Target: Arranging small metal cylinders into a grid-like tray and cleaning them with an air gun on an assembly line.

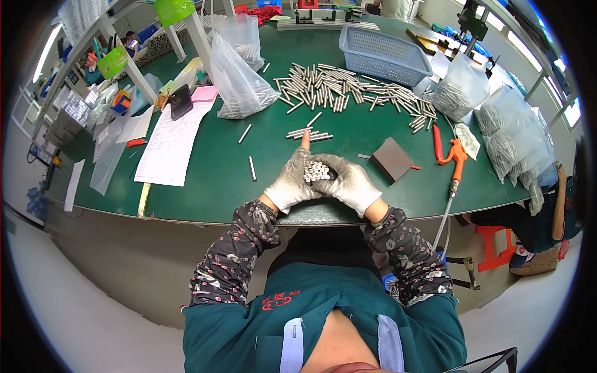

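Bundled short silver metal rods [316,172] sit cupped between both hands above the green tabletop [217,196], round ends up, long axes roughly along the line of sight. From the left: one loose silver rod [252,168] lies apart from the left hand [290,181], grey-white gloved, its fingers grasping the bundle, bare-tipped forefinger extended toward several crosswise silver rods [320,137], nearer this hand; the right hand [356,185], likewise gloved, curls around the bundle's right side, near a brown rectangular block [392,159].
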The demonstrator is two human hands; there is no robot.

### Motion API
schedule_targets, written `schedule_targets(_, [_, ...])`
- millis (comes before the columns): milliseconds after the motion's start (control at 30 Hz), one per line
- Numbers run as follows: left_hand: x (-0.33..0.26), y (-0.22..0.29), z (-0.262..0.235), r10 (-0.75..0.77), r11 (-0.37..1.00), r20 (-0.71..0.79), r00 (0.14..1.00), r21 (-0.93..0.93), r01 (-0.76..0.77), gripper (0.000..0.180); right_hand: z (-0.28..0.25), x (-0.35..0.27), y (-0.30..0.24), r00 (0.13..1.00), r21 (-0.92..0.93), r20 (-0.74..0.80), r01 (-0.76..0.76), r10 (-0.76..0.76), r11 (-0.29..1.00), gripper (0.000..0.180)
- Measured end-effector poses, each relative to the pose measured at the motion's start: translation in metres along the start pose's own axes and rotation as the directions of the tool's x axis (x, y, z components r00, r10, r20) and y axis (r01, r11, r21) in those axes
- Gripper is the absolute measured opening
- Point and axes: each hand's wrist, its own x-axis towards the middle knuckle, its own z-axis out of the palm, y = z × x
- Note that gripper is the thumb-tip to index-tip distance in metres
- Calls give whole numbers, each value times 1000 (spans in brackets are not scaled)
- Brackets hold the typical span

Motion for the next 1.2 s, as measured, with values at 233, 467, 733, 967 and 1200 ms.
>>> schedule_targets(233, [3, 8, 3, -98, 994, -31, 995, -53, 96, 128, 1, 5, 10, 997, 177, 37, -73, 68, 982, 53])
schedule_targets(467, [3, 17, 3, -167, 981, -20, 986, -108, 164, 125, 1, 6, 9, 996, 177, 50, -83, 75, 981, 53])
schedule_targets(733, [3, 7, 3, -122, 989, -21, 992, -85, 120, 127, 9, 3, 21, 999, 267, 0, -45, 47, 963, 55])
schedule_targets(967, [2, -6, 0, -27, 999, 7, 1000, 44, 26, 126, 10, -8, 10, 997, 153, -78, 24, -12, 988, 55])
schedule_targets(1200, [0, -5, 2, 0, 999, 47, 999, 33, -2, 123, 9, -15, 5, 989, 117, -127, 96, -81, 988, 54])
